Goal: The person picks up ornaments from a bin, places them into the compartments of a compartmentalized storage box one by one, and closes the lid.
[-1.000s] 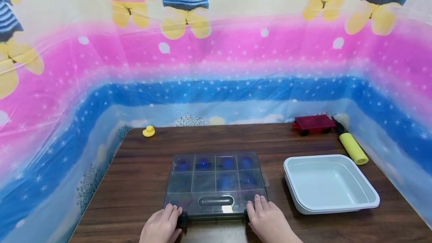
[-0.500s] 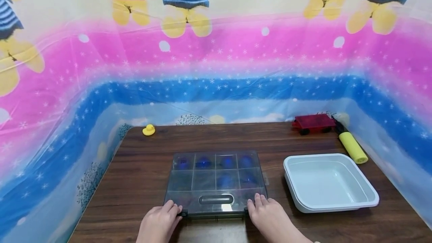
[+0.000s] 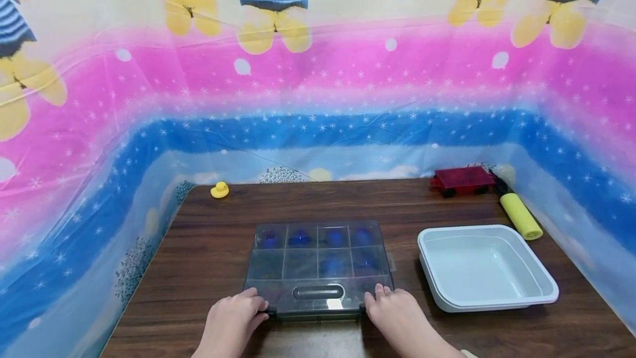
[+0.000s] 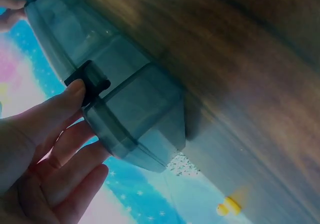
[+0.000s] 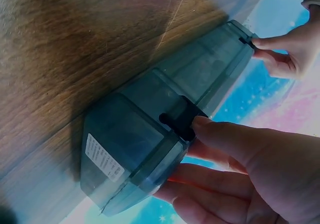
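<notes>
A clear grey compartment box (image 3: 318, 264) lies on the table with its lid down, and blue things show through several compartments. At its front left corner my left hand (image 3: 231, 319) has its thumb on a black latch (image 4: 89, 83), with the fingers over the lid edge. My right hand (image 3: 397, 314) does likewise at the front right corner, its thumb against the other black latch (image 5: 182, 118). A white label (image 5: 104, 157) is stuck on the box's side near the right hand.
A white plastic basin (image 3: 489, 267) stands right of the box. Behind it are a yellow cylinder with a black end (image 3: 520, 215) and a red toy cart (image 3: 462, 181). A yellow rubber duck (image 3: 220, 190) sits at the table's back left. A patterned cloth (image 3: 318, 131) hangs behind.
The left latch, which hung lower and looked larger, now shows as a thin strip at the lid's edge. My left thumb has moved up with it. The box has stayed in place.
</notes>
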Demonstrator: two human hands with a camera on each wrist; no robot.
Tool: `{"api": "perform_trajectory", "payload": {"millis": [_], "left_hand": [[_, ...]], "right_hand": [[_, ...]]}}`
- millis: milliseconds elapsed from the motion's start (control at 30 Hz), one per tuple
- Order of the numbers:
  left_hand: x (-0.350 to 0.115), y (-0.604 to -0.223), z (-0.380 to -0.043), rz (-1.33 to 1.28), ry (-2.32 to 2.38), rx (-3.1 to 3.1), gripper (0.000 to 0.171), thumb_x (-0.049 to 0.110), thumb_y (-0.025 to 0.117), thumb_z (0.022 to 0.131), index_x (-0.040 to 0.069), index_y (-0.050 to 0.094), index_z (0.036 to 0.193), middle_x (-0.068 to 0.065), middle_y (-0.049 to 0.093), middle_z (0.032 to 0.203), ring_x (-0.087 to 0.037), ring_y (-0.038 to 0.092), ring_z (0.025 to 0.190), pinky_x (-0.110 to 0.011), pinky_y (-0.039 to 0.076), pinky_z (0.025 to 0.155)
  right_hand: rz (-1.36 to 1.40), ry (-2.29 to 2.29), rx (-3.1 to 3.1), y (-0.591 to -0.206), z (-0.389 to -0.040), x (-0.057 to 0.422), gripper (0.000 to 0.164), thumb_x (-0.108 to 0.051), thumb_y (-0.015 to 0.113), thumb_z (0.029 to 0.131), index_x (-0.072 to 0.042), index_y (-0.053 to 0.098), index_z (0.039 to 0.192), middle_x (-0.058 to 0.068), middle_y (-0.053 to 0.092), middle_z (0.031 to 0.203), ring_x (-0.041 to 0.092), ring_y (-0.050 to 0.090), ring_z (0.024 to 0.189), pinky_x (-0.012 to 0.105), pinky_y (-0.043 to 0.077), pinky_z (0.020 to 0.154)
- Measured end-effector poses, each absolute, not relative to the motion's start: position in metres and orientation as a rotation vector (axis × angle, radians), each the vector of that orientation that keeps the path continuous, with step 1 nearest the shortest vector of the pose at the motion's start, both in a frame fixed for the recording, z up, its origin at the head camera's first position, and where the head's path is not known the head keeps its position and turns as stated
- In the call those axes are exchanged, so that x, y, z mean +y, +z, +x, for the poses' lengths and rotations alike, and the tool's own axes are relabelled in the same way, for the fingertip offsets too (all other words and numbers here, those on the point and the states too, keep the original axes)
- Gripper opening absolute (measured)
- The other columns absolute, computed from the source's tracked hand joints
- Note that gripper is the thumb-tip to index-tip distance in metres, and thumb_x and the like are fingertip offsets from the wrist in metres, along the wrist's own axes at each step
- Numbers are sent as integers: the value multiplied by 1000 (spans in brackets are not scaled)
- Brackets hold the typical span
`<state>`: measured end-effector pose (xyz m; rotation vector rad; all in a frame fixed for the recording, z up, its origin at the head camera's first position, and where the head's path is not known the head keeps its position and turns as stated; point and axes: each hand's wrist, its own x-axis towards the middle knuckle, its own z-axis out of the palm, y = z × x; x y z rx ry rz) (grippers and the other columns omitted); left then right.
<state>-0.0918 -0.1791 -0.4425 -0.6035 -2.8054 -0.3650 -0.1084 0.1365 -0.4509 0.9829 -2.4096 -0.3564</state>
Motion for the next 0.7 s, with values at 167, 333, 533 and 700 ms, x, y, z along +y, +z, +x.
{"api": "perform_trajectory", "payload": {"millis": [167,333,533,700], "left_hand": [[-180,-451,-90,-606,-292,-2721,18,18,87,68,17,69,71,12,38,65,-7,40,47,-27,38,46],[-185,-457,-90,-648,-319,-2620,17,19,88,66,19,72,73,14,47,68,-4,49,54,-29,45,53],[-192,-442,-96,-575,-558,-2765,11,21,82,77,22,78,87,18,64,78,-1,59,69,-25,51,60],[-200,-428,-110,-369,-690,-2898,14,27,78,83,21,78,96,6,68,104,-10,64,85,-30,54,67]], "right_hand": [[960,-247,-2437,-451,-108,138,10,-15,74,73,-10,66,73,8,71,80,15,67,67,27,41,41],[938,-74,-2544,-448,-109,141,26,-28,83,72,-11,63,72,6,70,77,16,62,54,30,40,39],[938,157,-2691,-438,-115,148,21,-33,79,78,-16,66,78,-4,67,71,13,60,54,32,45,43],[927,368,-2834,-427,-123,156,21,-39,72,86,-20,74,93,-9,70,83,9,64,69,30,51,52]]}}
